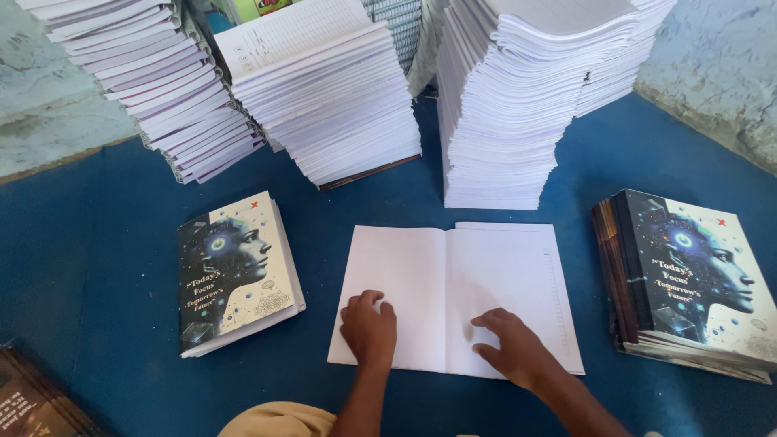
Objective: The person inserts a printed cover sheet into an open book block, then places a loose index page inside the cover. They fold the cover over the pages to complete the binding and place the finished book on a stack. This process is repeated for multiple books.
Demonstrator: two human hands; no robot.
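Blue floor covering (pixel 97 243) spans the whole work area and meets rough, pale plastered walls (pixel 720 65) at the left and right edges. Three tall stacks of white unbound page blocks stand along the back: a leaning left stack (pixel 154 81), a middle stack (pixel 332 105) and a right stack (pixel 518 105), the last rising out of view.

An open block of blank white sheets (pixel 453 267) lies flat on the covering in front of the middle and right stacks, its centre fold running front to back. Left hand (pixel 368 324) rests on the left page near the lower edge, fingers curled loosely, knuckles up, gripping nothing. Right hand (pixel 511 344) lies on the right page near the fold, fingers spread and pressed flat to the paper, holding nothing.

One finished notebook (pixel 235 271) with a dark and cream illustrated cover lies alone to the left of the open sheets, apart from them. A pile of matching covered notebooks (pixel 688 283) sits well to the right, spines toward the sheets. Dark printed covers (pixel 32 396) show at the lower left corner, partly cut off. A tan garment (pixel 279 421) shows at the bottom edge between the forearms.
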